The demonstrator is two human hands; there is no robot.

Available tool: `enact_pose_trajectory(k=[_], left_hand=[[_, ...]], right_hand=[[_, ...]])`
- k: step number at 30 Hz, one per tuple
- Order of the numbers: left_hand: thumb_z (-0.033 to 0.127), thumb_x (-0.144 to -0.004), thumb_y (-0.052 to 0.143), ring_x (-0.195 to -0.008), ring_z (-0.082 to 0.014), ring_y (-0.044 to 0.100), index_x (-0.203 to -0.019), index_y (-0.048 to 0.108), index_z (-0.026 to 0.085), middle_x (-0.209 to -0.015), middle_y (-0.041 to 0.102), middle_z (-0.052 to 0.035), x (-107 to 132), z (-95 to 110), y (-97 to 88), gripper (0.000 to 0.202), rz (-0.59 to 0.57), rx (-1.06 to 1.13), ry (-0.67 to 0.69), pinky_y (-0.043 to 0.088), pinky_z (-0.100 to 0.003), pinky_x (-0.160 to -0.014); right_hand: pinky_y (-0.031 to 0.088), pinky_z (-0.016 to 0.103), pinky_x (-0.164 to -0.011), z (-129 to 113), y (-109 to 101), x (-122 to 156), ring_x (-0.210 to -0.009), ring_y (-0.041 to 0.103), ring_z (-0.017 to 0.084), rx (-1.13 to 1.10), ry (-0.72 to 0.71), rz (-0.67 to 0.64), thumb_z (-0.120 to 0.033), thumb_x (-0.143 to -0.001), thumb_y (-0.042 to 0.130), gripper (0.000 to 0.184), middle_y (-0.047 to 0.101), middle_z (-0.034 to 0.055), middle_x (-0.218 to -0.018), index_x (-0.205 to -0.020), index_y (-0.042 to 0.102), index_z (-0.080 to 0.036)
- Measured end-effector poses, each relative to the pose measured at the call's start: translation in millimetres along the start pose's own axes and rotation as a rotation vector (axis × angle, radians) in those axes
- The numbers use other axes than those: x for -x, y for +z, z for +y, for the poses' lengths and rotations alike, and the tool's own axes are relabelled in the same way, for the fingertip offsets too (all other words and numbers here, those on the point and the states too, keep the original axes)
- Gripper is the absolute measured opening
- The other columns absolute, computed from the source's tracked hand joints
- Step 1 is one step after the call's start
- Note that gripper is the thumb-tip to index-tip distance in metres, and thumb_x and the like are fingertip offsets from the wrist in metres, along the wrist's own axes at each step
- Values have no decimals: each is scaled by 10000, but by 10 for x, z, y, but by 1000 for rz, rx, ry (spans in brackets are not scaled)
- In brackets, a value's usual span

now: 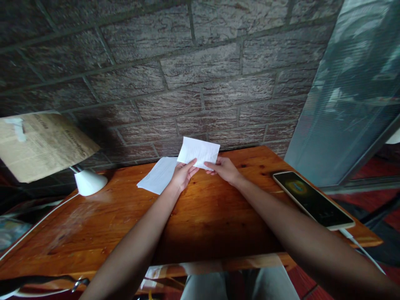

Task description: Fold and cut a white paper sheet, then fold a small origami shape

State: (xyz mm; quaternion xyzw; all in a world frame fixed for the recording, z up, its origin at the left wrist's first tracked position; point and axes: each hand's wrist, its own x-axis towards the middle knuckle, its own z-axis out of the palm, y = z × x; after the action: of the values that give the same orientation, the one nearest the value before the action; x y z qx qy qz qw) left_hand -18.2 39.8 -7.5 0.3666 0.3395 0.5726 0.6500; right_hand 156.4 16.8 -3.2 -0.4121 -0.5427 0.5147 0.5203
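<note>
A small white sheet of paper with faint marks is held up over the far part of the wooden table. My left hand pinches its lower left edge, thumb on the front face and fingers behind. At the lower right corner, my right hand grips the same sheet with the thumb in front. Just behind and left of my left hand, a stack of white papers lies on the table, partly covered by that hand and the held sheet.
A lamp with a brown paper shade stands at the left of the wooden table. A phone with a white cable lies by the right edge. Behind rises a brick-patterned wall; a glass panel is at right.
</note>
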Motion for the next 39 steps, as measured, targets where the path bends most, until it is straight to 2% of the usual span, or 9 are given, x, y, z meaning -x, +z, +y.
enact_pose_trajectory(k=[3,6,11,14,16,19,25,31,39], left_hand=[[181,-625,863,-756,-125,703,-857,688,136,-882,757,-54,-3,-5,1,293,1,3,-8,545,-241,-815],[163,-614,867,-737,-112,697,-846,676,143,-853,751,-34,-21,30,-23,302,56,31,-8,537,-212,-769],[135,-610,863,-667,-83,671,-787,643,154,-780,731,-10,-30,84,-47,283,113,69,0,515,-179,-687],[153,-607,864,-660,-86,667,-805,657,161,-786,733,-13,-11,88,-37,286,79,52,-4,507,-180,-664],[173,-598,870,-675,-96,671,-831,675,163,-808,740,-20,5,81,-28,304,41,17,-3,509,-191,-676],[193,-572,883,-693,-108,677,-837,691,158,-824,746,-26,28,58,-13,329,7,-42,8,511,-209,-700],[240,-565,894,-796,-167,713,-898,722,137,-921,759,-72,75,30,33,389,-85,-70,25,529,-258,-760],[293,-613,882,-872,-233,730,-968,732,139,-1027,750,-110,114,33,93,414,-167,-97,21,546,-335,-833],[205,-580,892,-853,-220,730,-1011,733,150,-1016,758,-99,132,-1,116,462,-173,-111,49,541,-408,-927]], right_hand=[[523,228,-551,-21,23,15,-626,685,140,10,-79,-5,-434,-754,750,379,725,43,-795,-973,587,-171],[543,255,-581,-88,-24,32,-644,693,151,60,-246,44,-440,-780,716,456,701,4,-812,-1085,451,-230],[551,269,-684,-184,-115,85,-886,720,176,275,-445,-135,-317,-811,658,528,643,80,-1189,-1273,405,-288],[548,278,-727,-177,-118,101,-938,708,187,440,-516,-166,-298,-806,666,532,632,83,-1230,-1306,485,-276],[542,298,-763,-161,-117,93,-927,698,200,522,-547,-162,-326,-796,690,364,693,68,-1115,-1143,630,-233],[520,316,-790,-140,-123,64,-843,684,204,546,-528,-104,-389,-787,711,224,745,53,-923,-897,726,-194],[457,273,-616,-132,-96,30,-609,598,152,309,-342,61,-514,-783,686,352,693,12,-673,-795,745,-167],[490,282,-613,-146,-62,21,-591,605,152,147,-272,153,-471,-677,783,323,707,14,-715,-824,728,-188],[553,299,-609,-164,-21,28,-618,624,154,111,-267,211,-403,-655,804,389,712,7,-819,-982,687,-227]])
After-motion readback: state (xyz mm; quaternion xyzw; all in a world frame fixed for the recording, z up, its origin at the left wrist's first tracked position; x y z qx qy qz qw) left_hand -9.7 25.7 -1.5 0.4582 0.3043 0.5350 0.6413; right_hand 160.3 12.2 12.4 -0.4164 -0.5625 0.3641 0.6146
